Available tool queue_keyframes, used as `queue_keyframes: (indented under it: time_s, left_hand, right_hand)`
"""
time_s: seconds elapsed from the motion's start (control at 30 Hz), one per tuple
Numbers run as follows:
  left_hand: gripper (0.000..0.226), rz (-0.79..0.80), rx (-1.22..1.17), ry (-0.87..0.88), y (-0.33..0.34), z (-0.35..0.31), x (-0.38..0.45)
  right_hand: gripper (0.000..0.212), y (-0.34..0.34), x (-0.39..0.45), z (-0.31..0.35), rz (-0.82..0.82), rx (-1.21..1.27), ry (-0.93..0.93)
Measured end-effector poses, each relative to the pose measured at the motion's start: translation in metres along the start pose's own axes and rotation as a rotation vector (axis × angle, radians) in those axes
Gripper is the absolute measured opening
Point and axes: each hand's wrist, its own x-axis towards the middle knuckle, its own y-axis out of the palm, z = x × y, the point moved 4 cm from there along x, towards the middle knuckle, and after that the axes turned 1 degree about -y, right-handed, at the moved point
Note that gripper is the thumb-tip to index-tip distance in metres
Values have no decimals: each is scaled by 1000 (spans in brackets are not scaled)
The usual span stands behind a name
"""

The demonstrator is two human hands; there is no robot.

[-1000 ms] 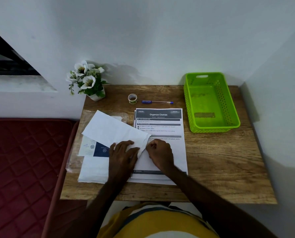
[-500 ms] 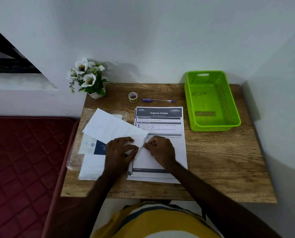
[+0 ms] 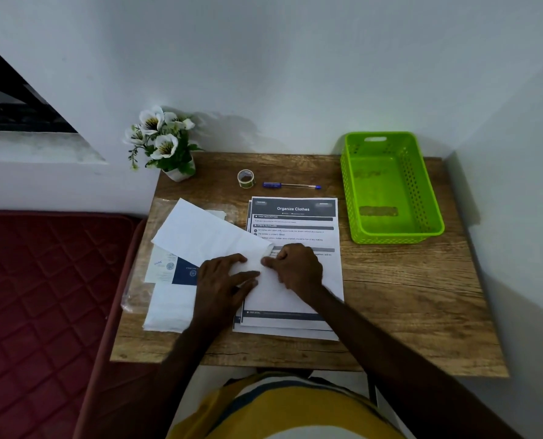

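Note:
A folded white paper [image 3: 200,234] lies slanted across the left middle of the wooden table [image 3: 406,312]. My left hand [image 3: 222,283] rests flat on its near right end, fingers stretched out to the right. My right hand [image 3: 295,267] is curled, and its thumb and fingers pinch the paper's right tip. Under both hands lies a stack of printed sheets [image 3: 302,223] headed "Organize Clothes". A blue and white card [image 3: 175,267] and another white sheet [image 3: 169,308] lie beneath the folded paper on the left.
An empty green perforated basket [image 3: 390,188] stands at the back right. A small tape roll [image 3: 246,178], a blue pen [image 3: 290,185] and a pot of white flowers [image 3: 164,144] line the back edge. A red quilted mattress [image 3: 42,296] adjoins the table's left side. Walls close the back and right.
My left hand's fingers have spread flatter over the paper's end and my right hand has shifted slightly along its tip. The paper has barely moved.

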Motion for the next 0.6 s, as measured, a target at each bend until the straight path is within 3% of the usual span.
queue_keyframes:
  time_s: [0.43,0.6]
  left_hand:
    - [27,60,-2,-5,1,5,-5]
    - [29,48,-17,-20,2,8,-5]
  right_hand:
    - [50,-9,19,1,-82,-12,59]
    - [54,11,-2,-1,18,-91,21]
